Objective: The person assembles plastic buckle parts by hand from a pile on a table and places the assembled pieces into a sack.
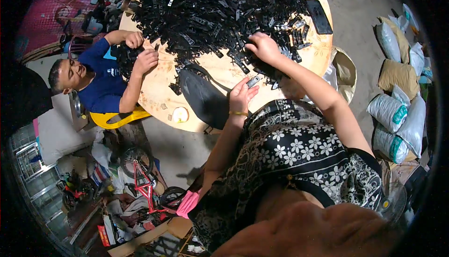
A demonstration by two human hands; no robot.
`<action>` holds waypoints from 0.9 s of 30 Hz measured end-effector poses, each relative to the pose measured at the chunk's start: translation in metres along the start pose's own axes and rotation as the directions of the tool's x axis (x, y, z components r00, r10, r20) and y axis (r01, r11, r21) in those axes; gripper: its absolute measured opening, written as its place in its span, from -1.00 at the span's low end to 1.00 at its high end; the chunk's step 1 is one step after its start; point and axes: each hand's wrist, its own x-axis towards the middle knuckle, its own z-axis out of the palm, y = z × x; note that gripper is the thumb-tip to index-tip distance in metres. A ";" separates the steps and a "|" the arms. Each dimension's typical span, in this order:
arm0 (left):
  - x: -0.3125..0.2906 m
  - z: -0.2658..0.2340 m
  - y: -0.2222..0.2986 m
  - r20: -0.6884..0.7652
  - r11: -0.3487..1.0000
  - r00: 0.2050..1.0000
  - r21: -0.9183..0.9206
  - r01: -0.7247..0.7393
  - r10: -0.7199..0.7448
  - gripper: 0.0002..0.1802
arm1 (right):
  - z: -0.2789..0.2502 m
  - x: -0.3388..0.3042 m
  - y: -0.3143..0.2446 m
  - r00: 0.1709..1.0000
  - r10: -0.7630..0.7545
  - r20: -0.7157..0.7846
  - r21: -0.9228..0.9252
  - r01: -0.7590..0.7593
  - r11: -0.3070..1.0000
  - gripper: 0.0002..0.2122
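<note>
My left hand point(240, 97) is near the table's front edge, its fingers and thumb closed on a small silver-grey clip-like part point(254, 81). Further right, my right hand point(264, 48) reaches over the near right side of a big pile of black clip-like parts point(206, 18). Its thumb and forefinger are apart, and I see nothing held between them. A dark, flat, rounded piece point(201, 93) lies at the table edge, left of my left hand. The pile's single parts are too small to make out well; some show shiny metal.
A round wooden table point(161, 93) carries the pile, two phones point(319, 17) and a small round cup point(180, 114). Across at the left, a person in a blue shirt point(100, 79) handles parts. Filled sacks point(390, 112) stand right; an open sack point(345, 70) touches the table. A red bicycle point(144, 187) stands lower left.
</note>
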 end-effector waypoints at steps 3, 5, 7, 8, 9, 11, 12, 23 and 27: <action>-0.001 0.008 0.005 0.017 0.999 0.999 -0.002 -0.051 0.051 -0.62 | 0.011 0.021 0.009 0.999 -0.051 0.015 -0.227 0.053 0.972 -0.87; -0.001 0.012 0.009 0.016 0.998 0.998 -0.004 -0.063 0.063 -0.62 | 0.012 0.023 0.018 0.992 -0.002 0.123 -0.302 0.039 0.953 -0.93; 0.000 0.009 0.014 0.014 0.997 0.997 -0.028 -0.072 0.072 -0.61 | 0.000 0.022 0.013 0.983 0.023 0.182 -0.102 -0.004 0.995 -0.90; -0.001 0.007 0.016 0.011 0.997 0.997 -0.031 -0.072 0.073 -0.61 | -0.006 0.018 0.011 0.973 0.073 0.217 0.024 -0.080 0.997 -0.87; -0.001 0.006 0.018 0.016 0.997 0.997 -0.043 -0.069 0.070 -0.61 | -0.011 0.012 0.006 0.973 0.069 0.221 0.023 -0.076 0.997 -0.87; -0.001 0.004 0.019 0.025 0.997 0.998 -0.061 -0.057 0.059 -0.62 | -0.025 -0.011 -0.007 0.941 0.114 0.319 0.726 -0.320 0.609 -0.78; -0.001 0.004 0.020 0.041 0.997 0.998 -0.061 -0.049 0.052 -0.62 | -0.042 -0.024 -0.022 0.932 0.086 0.352 0.668 -0.315 0.674 -0.71; -0.006 0.027 0.029 0.161 0.994 0.986 0.106 0.016 -0.034 -0.65 | -0.081 -0.077 -0.035 0.948 -0.212 0.236 0.506 0.066 0.860 -0.75; -0.006 0.029 0.018 0.088 0.978 0.996 0.208 -0.031 0.013 -0.60 | -0.078 -0.085 -0.033 0.929 -0.310 0.200 0.392 0.214 0.895 -0.76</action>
